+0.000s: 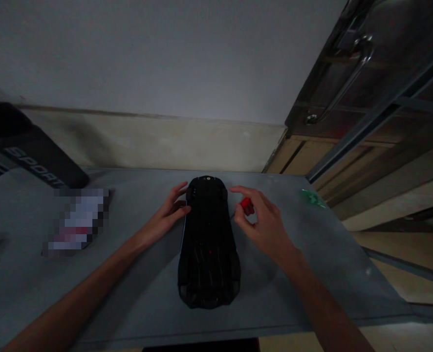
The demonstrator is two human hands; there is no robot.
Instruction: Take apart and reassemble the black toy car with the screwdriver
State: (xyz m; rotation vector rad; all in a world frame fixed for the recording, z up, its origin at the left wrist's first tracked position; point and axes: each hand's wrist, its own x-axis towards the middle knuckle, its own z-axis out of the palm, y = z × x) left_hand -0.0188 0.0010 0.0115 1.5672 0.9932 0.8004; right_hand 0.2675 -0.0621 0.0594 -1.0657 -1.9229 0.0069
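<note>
A black toy car [209,230] lies upside down on the grey table, its underside facing up and its length running away from me. My left hand [170,208] is at the car's left side by a far wheel, thumb and fingers resting against the edge and steadying it. To the right of the car, my right hand [262,220] is closed around the red handle of a screwdriver [245,202]. A thin shaft reaches from the handle toward the car's right edge; its tip is hard to make out.
On the left of the grey table [136,283] lies a blurred-out flat item [79,217], with a black object marked SPORT [36,156] behind it. A small green plastic piece [313,198] is at the right. A wall and a metal-handled door [344,88] stand behind.
</note>
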